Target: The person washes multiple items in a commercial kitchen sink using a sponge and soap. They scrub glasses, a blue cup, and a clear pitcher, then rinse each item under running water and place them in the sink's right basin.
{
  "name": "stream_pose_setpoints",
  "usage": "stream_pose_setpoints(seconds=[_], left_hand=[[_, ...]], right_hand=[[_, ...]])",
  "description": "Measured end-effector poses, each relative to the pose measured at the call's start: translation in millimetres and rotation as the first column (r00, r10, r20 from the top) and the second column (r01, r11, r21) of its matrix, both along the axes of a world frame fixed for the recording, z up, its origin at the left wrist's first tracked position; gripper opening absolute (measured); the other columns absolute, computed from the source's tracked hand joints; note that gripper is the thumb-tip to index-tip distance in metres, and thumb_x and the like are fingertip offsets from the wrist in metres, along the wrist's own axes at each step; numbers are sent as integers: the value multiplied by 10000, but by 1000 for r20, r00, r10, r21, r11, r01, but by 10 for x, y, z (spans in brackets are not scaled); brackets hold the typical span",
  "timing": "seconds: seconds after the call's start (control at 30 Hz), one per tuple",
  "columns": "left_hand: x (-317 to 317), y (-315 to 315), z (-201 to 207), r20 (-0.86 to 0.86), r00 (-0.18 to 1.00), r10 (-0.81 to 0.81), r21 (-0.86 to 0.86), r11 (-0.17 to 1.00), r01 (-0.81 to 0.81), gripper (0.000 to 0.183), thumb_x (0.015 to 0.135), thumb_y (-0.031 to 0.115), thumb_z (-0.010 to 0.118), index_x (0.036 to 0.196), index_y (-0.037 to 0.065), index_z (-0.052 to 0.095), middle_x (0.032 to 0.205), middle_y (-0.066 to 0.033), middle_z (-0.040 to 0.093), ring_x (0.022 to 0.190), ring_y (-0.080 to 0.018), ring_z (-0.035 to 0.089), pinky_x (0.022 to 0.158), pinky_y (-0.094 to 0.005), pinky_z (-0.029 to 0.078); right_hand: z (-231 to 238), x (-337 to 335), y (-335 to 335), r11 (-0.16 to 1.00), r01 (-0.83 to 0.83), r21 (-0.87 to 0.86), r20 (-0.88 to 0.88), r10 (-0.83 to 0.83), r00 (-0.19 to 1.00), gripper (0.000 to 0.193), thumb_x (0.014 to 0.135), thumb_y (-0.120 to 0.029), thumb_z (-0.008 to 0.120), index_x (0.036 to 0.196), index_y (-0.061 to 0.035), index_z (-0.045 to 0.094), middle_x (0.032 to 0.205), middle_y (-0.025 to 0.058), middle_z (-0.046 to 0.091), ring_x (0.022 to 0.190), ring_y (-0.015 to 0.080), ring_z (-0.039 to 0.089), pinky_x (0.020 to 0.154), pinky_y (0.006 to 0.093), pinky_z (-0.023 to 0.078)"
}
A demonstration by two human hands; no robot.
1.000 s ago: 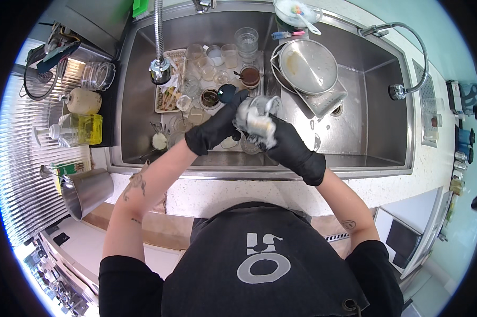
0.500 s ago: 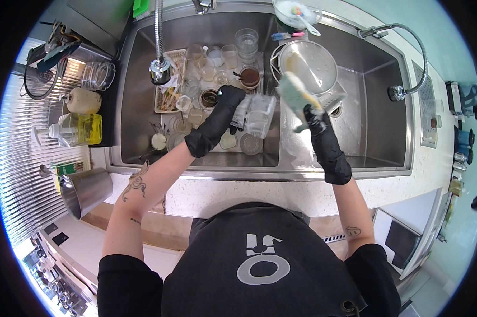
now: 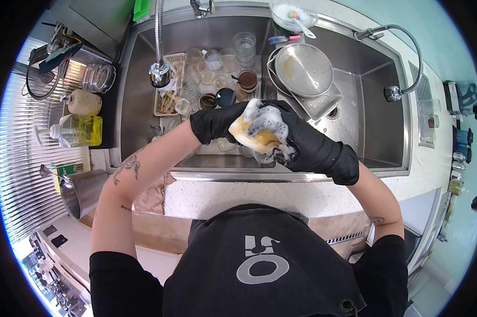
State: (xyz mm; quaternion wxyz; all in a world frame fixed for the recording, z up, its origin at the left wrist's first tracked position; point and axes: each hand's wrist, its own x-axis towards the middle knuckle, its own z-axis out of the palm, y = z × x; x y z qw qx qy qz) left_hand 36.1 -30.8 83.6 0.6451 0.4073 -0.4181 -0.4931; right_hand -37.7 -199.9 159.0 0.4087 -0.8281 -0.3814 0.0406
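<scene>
The foamy yellow sponge [image 3: 265, 136] is at nine o'clock from the right hand [image 3: 303, 140], which grips it, and three o'clock from the left hand [image 3: 216, 122], whose grip foam hides.

Bright in here, mostly even light. Strongest glow at left: corrugated panel [image 3: 30, 164] lit up, blue fringing on its outer rim, near-left corner washed out. Glints on the steel sink [image 3: 357, 105] and round metal dish [image 3: 307, 66]. Foamy sponge [image 3: 259, 127] runs almost white. Fisheye bows the bench [image 3: 238, 193]; corners fall to black.
</scene>
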Motion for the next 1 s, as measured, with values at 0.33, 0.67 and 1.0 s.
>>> stream_pose_setpoints(seconds=[0.33, 0.67, 1.0], left_hand=[[21, 27, -212, -440, 862, 251, 415, 908, -52, 379, 846, 364, 477, 1066, 57, 496, 949, -97, 568, 830, -181, 569, 689, -331, 481], [-154, -195, -118, 600, 389, 699, -149, 576, -804, 411, 848, 307, 429, 1108, -10, 445, 992, -134, 527, 910, -198, 515, 808, -310, 393], [-144, -244, -147, -202, 873, 444, 581, 772, -257, 412, 868, 392, 385, 1138, 87, 452, 885, -25, 558, 751, -99, 525, 599, -216, 408]], right_hand=[[-279, 124, -108, 935, 356, -6, 160, -350, 923, 367, 638, -59, 654, 987, -20, 549, 931, 125, 557, 856, 253, 553, 750, 341, 456], [-1099, -51, -23, 366, 799, 478, -866, 45, 498, 291, 879, -132, 429, 1151, -33, 447, 1102, 85, 529, 968, 170, 545, 794, 278, 471], [-1303, -283, -275, 292, 923, 252, -800, -474, 368, 267, 760, -71, 593, 1010, 11, 543, 920, 85, 607, 776, 186, 611, 650, 265, 486]])
